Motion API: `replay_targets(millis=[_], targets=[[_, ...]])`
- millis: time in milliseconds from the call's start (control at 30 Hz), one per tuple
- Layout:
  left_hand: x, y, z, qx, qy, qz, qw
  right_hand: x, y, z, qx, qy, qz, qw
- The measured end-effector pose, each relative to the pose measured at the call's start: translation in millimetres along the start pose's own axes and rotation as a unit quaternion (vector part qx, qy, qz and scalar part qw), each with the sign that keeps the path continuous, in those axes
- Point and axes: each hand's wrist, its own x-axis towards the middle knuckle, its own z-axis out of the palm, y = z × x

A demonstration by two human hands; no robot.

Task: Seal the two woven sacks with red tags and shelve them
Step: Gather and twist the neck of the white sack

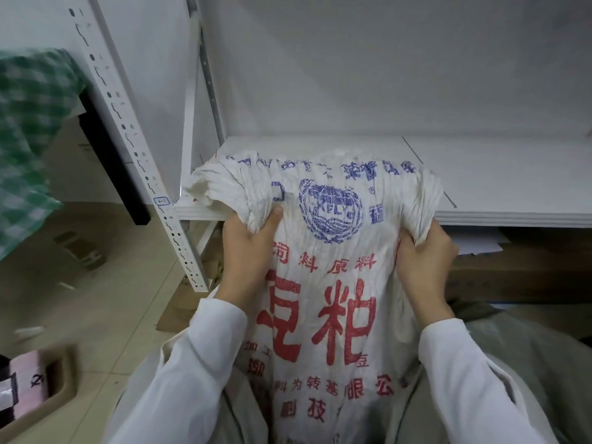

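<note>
A white woven sack (323, 283) with red and blue print is held up in front of me, its top end leaning on the front edge of the white shelf board (480, 174). My left hand (248, 251) grips a bunch of the sack's fabric on its left side. My right hand (424, 254) grips the bunched fabric on its right side. No red tag shows on this sack. A second sack is not in view.
The white rack's perforated upright (128, 129) stands left of the shelf. Brown cardboard (512, 270) lies under the shelf board. A green checked cloth (28, 139) hangs at far left, and a tan tray with pink items (38, 389) sits on the tiled floor.
</note>
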Motion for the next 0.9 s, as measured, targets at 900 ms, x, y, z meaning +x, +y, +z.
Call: replay_targets(millis=[900], targets=[[6, 0, -23, 0.014, -0.028, -0.059, 0.998, -11, -19, 5, 0.316, -0.184, 0.209, 0.907]])
